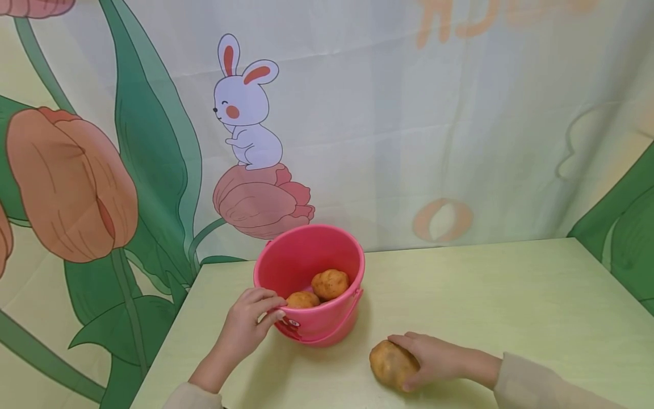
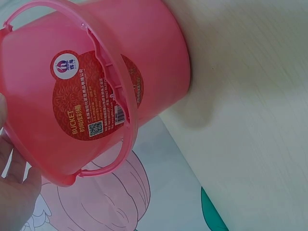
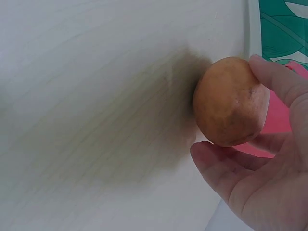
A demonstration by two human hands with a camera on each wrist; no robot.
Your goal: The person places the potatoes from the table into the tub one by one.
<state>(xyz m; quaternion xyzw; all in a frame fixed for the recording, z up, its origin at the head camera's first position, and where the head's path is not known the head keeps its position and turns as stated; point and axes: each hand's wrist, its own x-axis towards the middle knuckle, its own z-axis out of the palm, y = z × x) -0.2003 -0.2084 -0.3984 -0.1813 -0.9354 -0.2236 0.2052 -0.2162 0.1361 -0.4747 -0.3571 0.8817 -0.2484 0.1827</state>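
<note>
A pink bucket (image 1: 332,331) stands on the table, its mouth facing the head camera. Inside it lie two potatoes, one (image 1: 331,284) farther back and another (image 1: 302,300) near the front rim. My left hand (image 1: 244,326) pinches the bucket's near-left rim between thumb and fingers. In the left wrist view, the bucket's handle (image 2: 107,169) hangs across a red label (image 2: 72,113). Right of the bucket, my right hand (image 1: 435,359) grips a third potato (image 1: 389,363) from its right side. The right wrist view has thumb and fingers around this potato (image 3: 228,103), close over the tabletop.
The pale yellow-green table (image 1: 490,295) reaches back to a cloth backdrop (image 1: 398,142) printed with tulips and a white rabbit (image 1: 247,113). The bucket stands near the table's back edge, at the left. Beige sleeves (image 1: 536,383) cover both forearms.
</note>
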